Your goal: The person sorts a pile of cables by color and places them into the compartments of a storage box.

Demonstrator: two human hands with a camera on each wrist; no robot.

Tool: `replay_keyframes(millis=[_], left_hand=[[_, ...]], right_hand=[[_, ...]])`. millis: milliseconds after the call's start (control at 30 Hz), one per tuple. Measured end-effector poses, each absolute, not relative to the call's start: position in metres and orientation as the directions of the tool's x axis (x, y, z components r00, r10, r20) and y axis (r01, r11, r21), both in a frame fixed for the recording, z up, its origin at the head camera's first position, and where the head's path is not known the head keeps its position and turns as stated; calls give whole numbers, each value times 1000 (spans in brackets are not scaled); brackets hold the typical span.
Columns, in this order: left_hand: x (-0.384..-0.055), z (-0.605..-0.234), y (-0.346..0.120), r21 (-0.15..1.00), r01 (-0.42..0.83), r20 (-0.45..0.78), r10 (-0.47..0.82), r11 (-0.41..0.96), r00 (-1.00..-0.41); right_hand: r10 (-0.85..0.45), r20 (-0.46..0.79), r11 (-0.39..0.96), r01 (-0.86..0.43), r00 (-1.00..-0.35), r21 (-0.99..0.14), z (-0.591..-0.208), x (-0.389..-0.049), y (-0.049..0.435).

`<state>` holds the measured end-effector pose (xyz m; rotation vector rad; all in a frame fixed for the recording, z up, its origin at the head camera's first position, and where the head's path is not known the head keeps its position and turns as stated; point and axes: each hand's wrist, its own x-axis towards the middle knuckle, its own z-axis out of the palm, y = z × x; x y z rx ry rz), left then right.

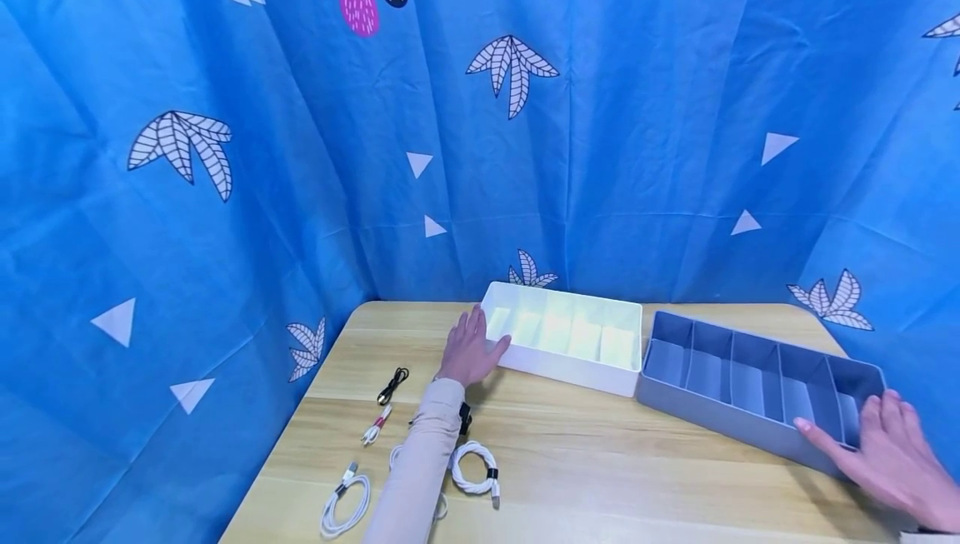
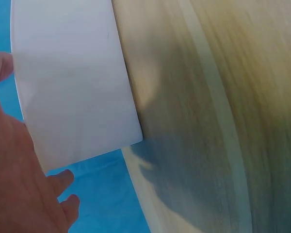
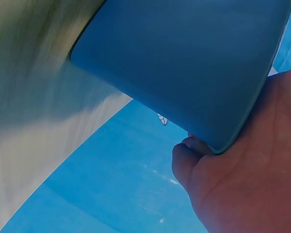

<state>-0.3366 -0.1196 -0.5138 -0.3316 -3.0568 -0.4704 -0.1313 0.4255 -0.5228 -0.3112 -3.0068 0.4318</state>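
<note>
A long white divided organizer box [image 1: 566, 367] stands at the back of the table, and my left hand [image 1: 467, 352] grips its left end. In the left wrist view the thumb lies at the rim of the white box [image 2: 77, 87], with fingertips past its end. Beside it, angled toward me, is a grey divided organizer box [image 1: 720, 416]. My right hand [image 1: 892, 454] holds its right end, thumb at the front rim. The right wrist view shows fingers curled around the corner of the grey box [image 3: 184, 63]. The two boxes meet at their inner corners, and their visible compartments hold nothing.
Left of the boxes lie a black cable [image 1: 392, 386], a white cable with a red band [image 1: 377, 426], a coiled white cable [image 1: 347, 504] and a braided white cable [image 1: 474, 469]. My left sleeve [image 1: 420, 469] partly hides others. A blue curtain [image 1: 637, 127] hangs behind the table.
</note>
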Motion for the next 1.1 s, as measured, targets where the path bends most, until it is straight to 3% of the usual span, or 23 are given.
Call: replay_keyframes(millis=[1100], left_hand=[[-306, -513, -147, 279, 172, 95, 151, 945, -984]], right_hand=[[86, -10, 931, 84, -996, -356, -510, -146, 410]])
